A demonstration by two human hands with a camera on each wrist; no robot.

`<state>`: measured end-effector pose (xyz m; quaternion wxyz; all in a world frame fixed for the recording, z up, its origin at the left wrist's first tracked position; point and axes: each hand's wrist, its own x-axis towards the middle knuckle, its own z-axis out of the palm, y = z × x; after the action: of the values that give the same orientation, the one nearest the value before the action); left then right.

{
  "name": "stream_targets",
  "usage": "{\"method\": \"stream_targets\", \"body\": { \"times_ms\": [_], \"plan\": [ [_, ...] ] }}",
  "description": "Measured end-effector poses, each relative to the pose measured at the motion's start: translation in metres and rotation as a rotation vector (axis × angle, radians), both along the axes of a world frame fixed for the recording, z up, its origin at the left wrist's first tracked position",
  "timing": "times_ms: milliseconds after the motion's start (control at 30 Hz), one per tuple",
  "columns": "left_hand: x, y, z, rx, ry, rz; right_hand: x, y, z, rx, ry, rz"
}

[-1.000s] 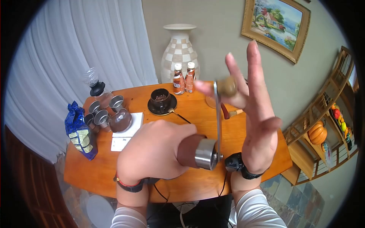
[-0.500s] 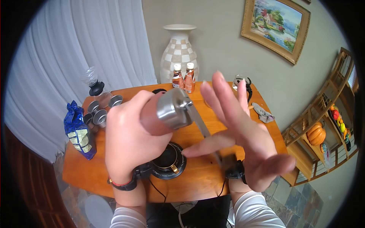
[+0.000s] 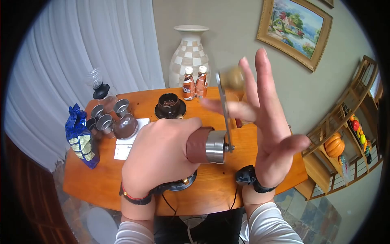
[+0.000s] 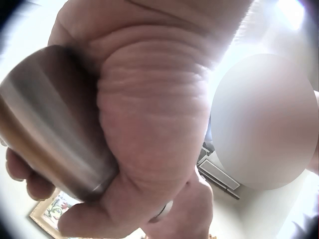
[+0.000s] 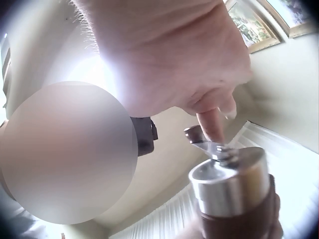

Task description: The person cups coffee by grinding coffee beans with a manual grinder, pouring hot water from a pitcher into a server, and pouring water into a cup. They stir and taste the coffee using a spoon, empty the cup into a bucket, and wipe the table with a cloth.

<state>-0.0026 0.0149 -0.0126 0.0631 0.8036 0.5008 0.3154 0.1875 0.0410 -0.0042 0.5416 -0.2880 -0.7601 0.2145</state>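
Observation:
My left hand (image 3: pixel 156 148) grips a hand coffee grinder (image 3: pixel 215 147) round its brown band, tilted on its side above the table, with its steel end towards the right. From that end the crank (image 3: pixel 225 114) points upward, its wooden knob (image 3: pixel 234 78) blurred. Fingers spread and mostly straight, my right hand (image 3: pixel 270 134) is at the crank; one finger crosses behind the crank arm. The right wrist view shows the grinder's steel top (image 5: pixel 229 179) below that hand. A dark saucer (image 3: pixel 185 184) is partly hidden under my left hand.
A black cup of coffee beans (image 3: pixel 168 103) stands on a saucer behind the grinder. To the left are several metal cups (image 3: pixel 105 122), a round glass vessel (image 3: pixel 125 126) on a white pad, and a blue bag (image 3: pixel 81 138). Two bottles (image 3: pixel 188 85) stand at the table's back.
The crank pointed up, swung down to the right half a second ago, and points up again now. The grinder rocked with it, and my right hand dipped and rose alongside.

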Motion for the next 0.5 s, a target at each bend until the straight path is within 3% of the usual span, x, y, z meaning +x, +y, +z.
{"method": "stream_targets", "body": {
  "times_ms": [133,233,333,367,500],
  "plan": [
    [-0.002,0.002,0.001,-0.031,0.099,0.093,0.003,-0.008,-0.004,-0.026,0.057,0.175],
    [-0.004,0.003,0.000,0.083,-0.025,0.209,0.003,-0.005,-0.012,0.051,0.102,0.425],
    [-0.004,0.004,0.000,0.244,-0.165,0.266,0.010,-0.007,-0.008,0.052,-0.026,0.433],
    [-0.006,0.003,0.002,0.274,-0.180,0.247,0.012,-0.015,-0.001,-0.023,-0.134,0.280],
    [-0.008,0.002,0.002,0.384,-0.289,0.194,0.007,-0.007,0.000,-0.065,-0.052,0.125]
  ]
}}
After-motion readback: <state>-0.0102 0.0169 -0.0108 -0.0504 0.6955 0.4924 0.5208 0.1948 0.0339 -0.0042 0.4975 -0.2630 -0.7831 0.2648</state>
